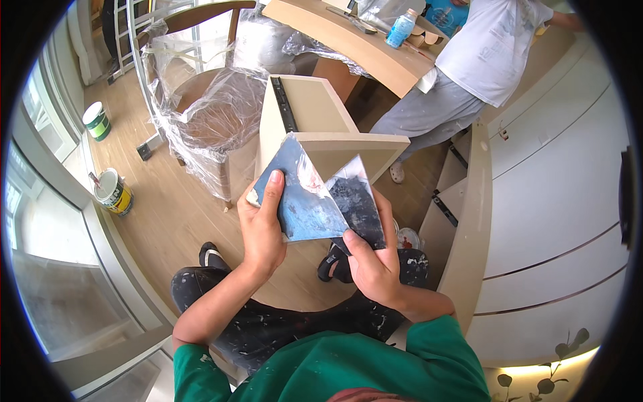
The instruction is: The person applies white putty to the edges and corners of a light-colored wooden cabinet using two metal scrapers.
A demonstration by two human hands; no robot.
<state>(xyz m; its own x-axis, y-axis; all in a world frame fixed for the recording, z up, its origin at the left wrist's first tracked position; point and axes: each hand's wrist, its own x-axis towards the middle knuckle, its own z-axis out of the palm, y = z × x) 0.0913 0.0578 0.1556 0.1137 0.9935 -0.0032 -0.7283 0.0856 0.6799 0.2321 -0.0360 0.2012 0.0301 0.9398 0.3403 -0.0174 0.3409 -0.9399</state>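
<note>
A smeared blue plate (301, 201) partly overlapped a dark plate (357, 204) at frame centre, gripped by the left hand (262, 231) and right hand (375, 268) respectively, seemingly for scraping together, the next stroke likely calling for steady edges, below a beige drawer (318, 107)

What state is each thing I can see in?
Left hand: gripping blue plate
Right hand: gripping dark plate
Blue plate: smeared
Dark plate: smeared
Chair: draped in clear plastic
Bottle: standing on table
Green can: upright
Yellow can: upright, stick poking out
Dark trousers: spotted white
</note>
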